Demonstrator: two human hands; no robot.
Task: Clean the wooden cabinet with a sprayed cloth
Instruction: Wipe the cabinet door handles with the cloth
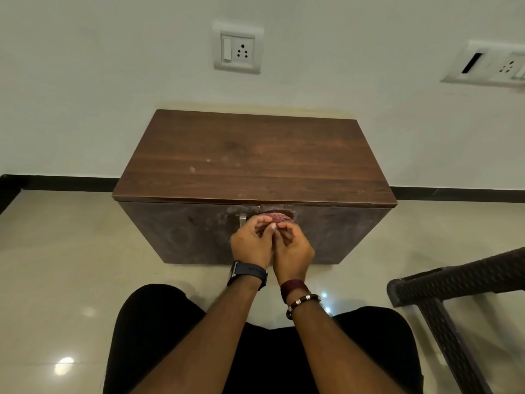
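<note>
Cabinet (252, 157) stands on the tiled floor (56, 265) against the white wall (113, 81), low enough that the person sits in front of it and looks down on its top. Pale dusty smudges show on the top and across the two doors, so most of the wiping seems yet to be done — that is a judgement from the marks alone.

Both hands meet at the upper edge of the doors, right at the seam. The left hand (251, 243) and right hand (292, 248) have their fingers curled in around a small reddish cloth (279, 216), of which only a bunched bit shows above the knuckles. Each grip is closed on that cloth; the hands touch each other, which suggests the cloth is being gathered or folded into a pad before it is pressed to the wood. Whether it is damp cannot be told, and no spray bottle is in view.

A metal handle (242, 221) sits just beside the left hand, untouched — the doors look shut. Holding the cloth close to the door front keeps it ready for that dusty face.

A dark woven chair (454, 282) stands off to the right, well apart from the cabinet.
</note>
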